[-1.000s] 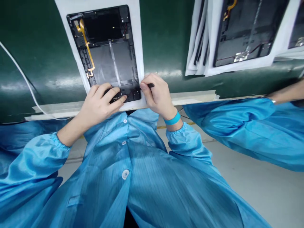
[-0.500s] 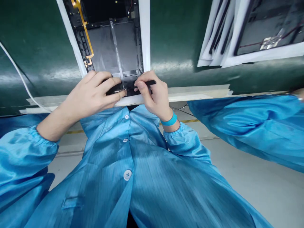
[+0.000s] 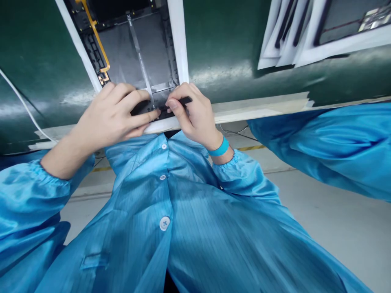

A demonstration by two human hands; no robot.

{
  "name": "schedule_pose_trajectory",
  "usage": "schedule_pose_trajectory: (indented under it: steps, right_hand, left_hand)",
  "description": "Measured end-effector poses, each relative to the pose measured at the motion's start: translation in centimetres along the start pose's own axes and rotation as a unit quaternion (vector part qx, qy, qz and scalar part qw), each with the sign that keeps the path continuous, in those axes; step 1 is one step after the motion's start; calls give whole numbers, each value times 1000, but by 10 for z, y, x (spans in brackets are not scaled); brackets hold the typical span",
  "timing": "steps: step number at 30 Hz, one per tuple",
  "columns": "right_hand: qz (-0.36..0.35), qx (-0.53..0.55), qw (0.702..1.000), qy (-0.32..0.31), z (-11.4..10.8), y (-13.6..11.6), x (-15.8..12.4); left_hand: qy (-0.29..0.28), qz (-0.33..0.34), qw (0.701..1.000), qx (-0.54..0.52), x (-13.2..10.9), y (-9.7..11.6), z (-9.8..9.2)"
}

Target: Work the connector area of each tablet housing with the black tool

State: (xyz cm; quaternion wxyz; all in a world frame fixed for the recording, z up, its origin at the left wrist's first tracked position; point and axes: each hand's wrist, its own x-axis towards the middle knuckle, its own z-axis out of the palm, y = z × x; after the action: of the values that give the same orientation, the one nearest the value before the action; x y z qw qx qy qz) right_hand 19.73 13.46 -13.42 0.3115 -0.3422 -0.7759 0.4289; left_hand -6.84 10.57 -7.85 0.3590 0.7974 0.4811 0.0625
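Note:
An opened tablet-like device [image 3: 119, 49] lies on a white sheet [image 3: 179, 40] at the bench's front edge. An orange flex cable [image 3: 97, 36] runs down its left side, and a narrow grey ribbon cable [image 3: 139, 55] crosses its middle. My left hand [image 3: 111, 114] rests over the lower left corner, fingers stretched out, index fingertip at the ribbon's lower end. Close by on the right, my right hand [image 3: 194, 116] pinches a slim black tool [image 3: 185, 100], whose tip is hidden by the fingers. The small parts under both hands are partly covered.
Overlapping white sheets with similar opened devices [image 3: 345, 24] sit at the right on the green bench [image 3: 220, 44]. Pale tape [image 3: 262, 106] lines the bench edge. A white cable [image 3: 24, 101] lies at left. Another person's blue sleeve [image 3: 336, 142] is at right.
The view has shifted, so the device and its sheet appear further left and higher. Both hands stay at the device's lower edge, the right still gripping the black tool.

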Motion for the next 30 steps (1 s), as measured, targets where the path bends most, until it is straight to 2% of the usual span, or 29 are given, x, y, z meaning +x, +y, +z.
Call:
schedule_pose_trajectory:
  steps: [5, 11, 17, 26, 30]
  right_hand:
    - [-24, -24, 999, 5, 0, 0, 1]
    - [-42, -52, 997, -28, 1, 5, 4]
    - [-46, -102, 993, -42, 2, 3, 4]
    - [-19, -85, 995, -37, 0, -1, 5]
    - [-29, -89, 995, -40, 0, 1, 7]
  left_hand:
    - [-28, 29, 998, 51, 1, 0, -4]
    - [-47, 70, 990, 112, -1, -6, -5]
    - [-18, 65, 997, 48, -2, -7, -10]
    - [-69, 66, 993, 64, 8, 1, -18]
    - [-56, 51, 996, 48, 9, 1, -14]
